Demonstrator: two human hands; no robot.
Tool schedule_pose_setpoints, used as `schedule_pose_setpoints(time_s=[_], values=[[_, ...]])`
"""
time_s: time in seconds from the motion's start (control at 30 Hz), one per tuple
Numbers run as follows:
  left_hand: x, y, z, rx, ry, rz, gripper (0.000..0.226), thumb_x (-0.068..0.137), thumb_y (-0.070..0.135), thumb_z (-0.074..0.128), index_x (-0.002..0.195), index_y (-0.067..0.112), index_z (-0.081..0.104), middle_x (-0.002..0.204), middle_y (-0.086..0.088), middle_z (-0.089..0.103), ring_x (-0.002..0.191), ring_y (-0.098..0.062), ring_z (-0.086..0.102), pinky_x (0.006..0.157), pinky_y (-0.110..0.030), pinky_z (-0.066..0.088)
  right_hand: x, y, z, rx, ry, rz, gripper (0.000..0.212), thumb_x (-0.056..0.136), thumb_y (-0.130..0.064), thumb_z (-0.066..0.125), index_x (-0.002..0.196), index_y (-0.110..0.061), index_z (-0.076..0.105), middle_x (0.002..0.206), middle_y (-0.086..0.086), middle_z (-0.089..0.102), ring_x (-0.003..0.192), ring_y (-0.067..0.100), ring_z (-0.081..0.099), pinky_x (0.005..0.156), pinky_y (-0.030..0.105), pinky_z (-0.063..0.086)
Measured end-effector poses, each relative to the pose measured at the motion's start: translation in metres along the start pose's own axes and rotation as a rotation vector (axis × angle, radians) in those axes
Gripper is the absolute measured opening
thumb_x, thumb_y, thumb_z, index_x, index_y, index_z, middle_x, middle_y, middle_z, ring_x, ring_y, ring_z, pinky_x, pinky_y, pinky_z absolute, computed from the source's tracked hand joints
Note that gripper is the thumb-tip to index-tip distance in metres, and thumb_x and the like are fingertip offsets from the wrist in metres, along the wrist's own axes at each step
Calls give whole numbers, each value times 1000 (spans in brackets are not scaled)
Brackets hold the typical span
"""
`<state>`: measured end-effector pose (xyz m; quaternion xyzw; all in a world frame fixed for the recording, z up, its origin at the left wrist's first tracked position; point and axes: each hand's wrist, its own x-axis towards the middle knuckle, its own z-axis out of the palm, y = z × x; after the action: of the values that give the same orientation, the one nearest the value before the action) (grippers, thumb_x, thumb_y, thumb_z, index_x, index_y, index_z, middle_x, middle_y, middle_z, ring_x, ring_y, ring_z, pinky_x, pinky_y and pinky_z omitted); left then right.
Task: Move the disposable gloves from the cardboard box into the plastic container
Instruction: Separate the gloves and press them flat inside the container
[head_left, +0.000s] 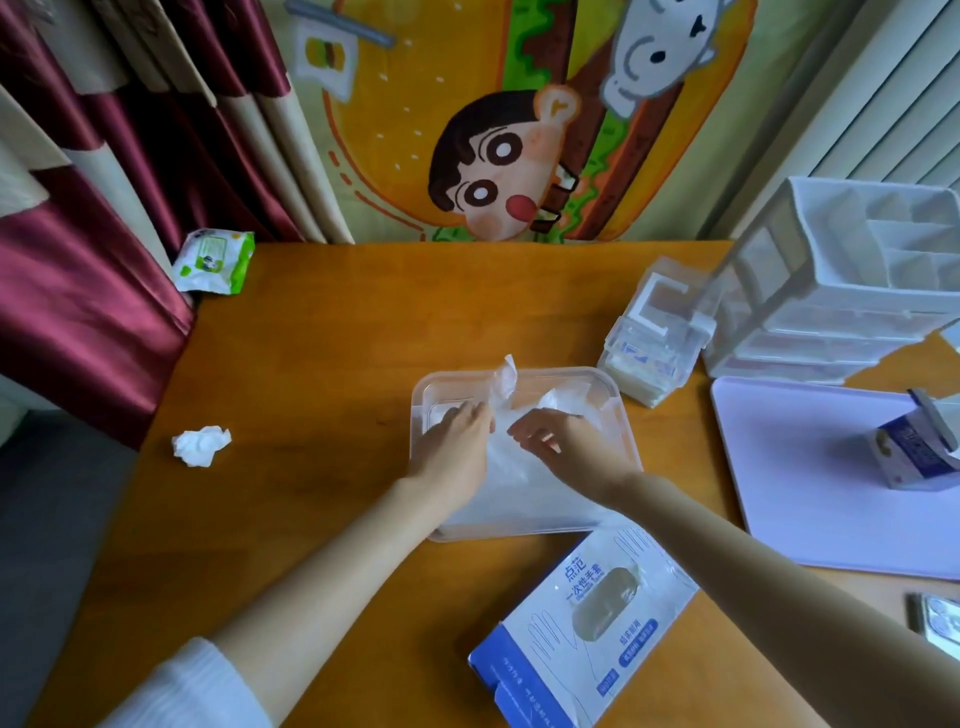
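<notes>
A clear plastic container (623, 415) sits mid-table with a stack of thin translucent disposable gloves (524, 483) lying inside it. Crumpled glove ends (505, 379) stick up above the far rim. My left hand (452, 447) rests on the gloves at the container's left side, fingertips pinching the raised plastic. My right hand (561, 441) hovers over the stack with fingers curled, touching the gloves. The white and blue cardboard glove box (587, 634) lies flat at the near edge, just in front of the container.
A crumpled white tissue (201, 445) lies at the left. A wet-wipe pack (214, 261) sits at the far left corner. Clear small boxes (649, 343) and a white drawer organiser (852, 291) stand at the right, beside a lilac mat (810, 493) with a small carton (919, 452).
</notes>
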<state>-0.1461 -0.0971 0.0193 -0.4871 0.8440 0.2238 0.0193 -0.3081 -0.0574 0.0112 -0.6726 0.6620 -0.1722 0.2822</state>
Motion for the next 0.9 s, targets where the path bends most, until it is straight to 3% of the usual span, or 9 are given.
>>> schedule_pose_setpoints(time_s=[0.07, 0.17, 0.23, 0.3, 0.43, 0.6, 0.7, 0.8, 0.9], values=[[5, 3, 18, 158, -89, 22, 47, 94, 0, 45, 138, 11, 34, 134, -12, 41, 118, -28, 47, 92, -35, 44, 4, 4, 10, -113, -109, -33, 29, 93, -14, 58, 121, -20, 60, 127, -3, 57, 110, 11, 53, 100, 29, 43], [15, -2, 41, 424, -276, -40, 59, 96, 16, 50, 147, 13, 20, 151, -20, 20, 137, -39, 25, 111, -44, 27, 13, 13, 27, -334, -315, -66, 52, 90, -25, 62, 139, -24, 44, 147, -2, 36, 132, 18, 35, 111, 33, 29], [23, -8, 51, 521, -345, -75, 73, 95, 19, 54, 152, 15, 8, 158, -20, 1, 143, -43, 10, 116, -47, 17, 17, 20, 34, -451, -361, -55, 62, 89, -32, 62, 144, -26, 35, 154, -1, 24, 138, 21, 26, 112, 37, 25], [28, -12, 58, 574, -365, -91, 81, 93, 15, 56, 153, 16, 1, 158, -20, -4, 143, -44, 8, 116, -46, 18, 20, 28, 36, -548, -369, -20, 70, 88, -38, 63, 148, -26, 28, 156, -1, 17, 139, 24, 23, 113, 39, 24], [36, -14, 63, 594, -409, -78, 84, 92, 10, 54, 153, 15, -3, 158, -20, -2, 142, -44, 12, 114, -44, 23, 24, 43, 31, -707, -381, 54, 80, 86, -43, 63, 150, -26, 17, 156, -2, 16, 141, 24, 18, 114, 40, 22], [36, -14, 60, 543, -470, -75, 86, 91, 6, 54, 153, 18, -6, 158, -18, -6, 144, -42, 6, 114, -44, 21, 25, 50, 34, -691, -451, 90, 77, 89, -38, 60, 150, -27, 14, 155, -1, 18, 142, 24, 18, 115, 41, 23], [34, -12, 53, 550, -457, -41, 78, 91, 9, 53, 153, 16, 5, 157, -20, 4, 141, -42, 15, 112, -44, 24, 27, 48, 30, -645, -464, 98, 79, 88, -35, 63, 150, -25, 15, 156, -1, 16, 142, 25, 19, 113, 41, 27], [28, -11, 36, 483, -448, 24, 57, 93, 7, 48, 146, 12, 27, 147, -18, 30, 132, -36, 34, 105, -41, 33, 21, 39, 19, -431, -361, 135, 81, 86, -27, 67, 150, -22, 19, 156, 0, 19, 141, 27, 23, 111, 41, 29], [17, -4, 13, 349, -327, 63, 46, 97, 6, 42, 143, 12, 36, 146, -13, 38, 129, -31, 40, 104, -40, 33, 3, 23, 4, -298, -135, 87, 60, 91, -20, 60, 145, -19, 33, 149, 1, 35, 132, 23, 37, 107, 34, 36]])
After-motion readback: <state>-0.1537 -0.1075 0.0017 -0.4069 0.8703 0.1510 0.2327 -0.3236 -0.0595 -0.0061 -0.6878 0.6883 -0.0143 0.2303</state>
